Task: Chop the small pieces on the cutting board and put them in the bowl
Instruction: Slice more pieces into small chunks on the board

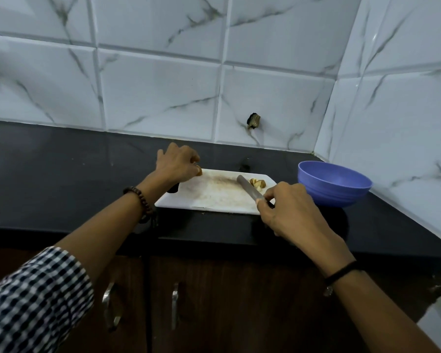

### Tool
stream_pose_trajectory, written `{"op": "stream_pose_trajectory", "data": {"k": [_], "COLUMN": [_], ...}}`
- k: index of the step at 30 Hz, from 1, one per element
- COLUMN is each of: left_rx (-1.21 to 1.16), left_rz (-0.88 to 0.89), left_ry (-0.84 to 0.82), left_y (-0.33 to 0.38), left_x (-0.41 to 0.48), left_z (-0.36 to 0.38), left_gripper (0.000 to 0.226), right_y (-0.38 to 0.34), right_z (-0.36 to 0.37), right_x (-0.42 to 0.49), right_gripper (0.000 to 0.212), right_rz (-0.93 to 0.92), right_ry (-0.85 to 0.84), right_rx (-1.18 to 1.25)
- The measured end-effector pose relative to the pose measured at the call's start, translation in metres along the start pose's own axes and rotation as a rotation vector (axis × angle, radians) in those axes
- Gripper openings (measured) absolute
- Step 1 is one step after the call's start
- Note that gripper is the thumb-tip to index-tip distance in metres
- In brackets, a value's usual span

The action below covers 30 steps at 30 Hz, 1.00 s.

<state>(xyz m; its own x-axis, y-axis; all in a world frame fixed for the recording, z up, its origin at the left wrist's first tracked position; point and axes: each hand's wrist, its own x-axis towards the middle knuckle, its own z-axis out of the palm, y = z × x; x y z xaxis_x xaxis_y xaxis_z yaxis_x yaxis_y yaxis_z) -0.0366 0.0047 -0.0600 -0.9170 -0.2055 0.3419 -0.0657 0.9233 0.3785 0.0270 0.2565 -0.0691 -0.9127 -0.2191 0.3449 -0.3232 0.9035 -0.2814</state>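
Observation:
A white cutting board [214,197] lies on the black counter, stained brown across its middle. A small heap of brown-and-pale chopped pieces [258,184] sits at its far right corner. My right hand [283,205] grips a knife [247,190] whose blade points up-left, its tip beside the heap. My left hand [176,165] hovers at the board's far left corner, fingers pinched on a small brown piece [200,171]. A blue bowl [335,183] stands just right of the board; its visible inside looks bare.
The black counter [61,179] runs left and ends at a tiled corner behind the bowl. A dark hole in the wall tile [253,121] sits above the board. Brown cabinet doors with metal handles [175,305] are below the counter edge.

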Motion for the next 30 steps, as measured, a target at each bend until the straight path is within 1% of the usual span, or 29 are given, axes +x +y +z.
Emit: {"op": "stream_pose_trajectory", "data": {"k": [3,10,12,14,16,18,20,22,25,30], "left_rx": [0.020,0.042,0.012,-0.040,-0.051,-0.013,0.011,-0.037,-0.096,-0.203], "left_rz": [-0.008,0.011,0.052,0.099,0.136,0.188,0.187,0.184,0.160,0.140], "left_ry": [-0.045,-0.003,-0.015,-0.060,-0.081,-0.051,-0.025,-0.032,-0.095,-0.118], "left_y": [0.000,0.003,0.007,0.016,0.024,0.037,0.048,0.051,0.048,0.039], "left_x": [0.005,0.005,0.003,-0.003,-0.011,-0.022,-0.031,-0.034,-0.034,-0.043], "left_z": [0.008,0.009,0.008,0.006,0.006,0.006,0.005,0.008,0.009,0.004], "left_gripper": [0.025,0.022,0.023,0.024,0.030,0.032,0.035,0.035,0.034,0.030], "right_y": [0.003,0.016,0.016,0.016,0.016,0.015,0.012,0.009,0.007,0.002], "right_z": [-0.002,-0.008,-0.007,-0.006,-0.005,-0.004,-0.003,-0.006,-0.012,-0.015], "right_x": [-0.001,0.003,0.003,0.003,0.003,0.003,0.003,0.002,-0.002,-0.009], "right_gripper": [0.026,0.023,0.023,0.024,0.027,0.028,0.031,0.033,0.031,0.028], "right_rz": [-0.007,0.035,0.029,0.024,0.018,0.018,0.025,0.029,0.014,-0.001], "right_ry": [-0.026,0.003,0.011,0.033,0.057,0.060,0.048,0.024,-0.002,0.028], "right_rx": [-0.003,0.006,0.024,0.041,0.052,0.077,0.105,0.129,0.208,0.311]}}
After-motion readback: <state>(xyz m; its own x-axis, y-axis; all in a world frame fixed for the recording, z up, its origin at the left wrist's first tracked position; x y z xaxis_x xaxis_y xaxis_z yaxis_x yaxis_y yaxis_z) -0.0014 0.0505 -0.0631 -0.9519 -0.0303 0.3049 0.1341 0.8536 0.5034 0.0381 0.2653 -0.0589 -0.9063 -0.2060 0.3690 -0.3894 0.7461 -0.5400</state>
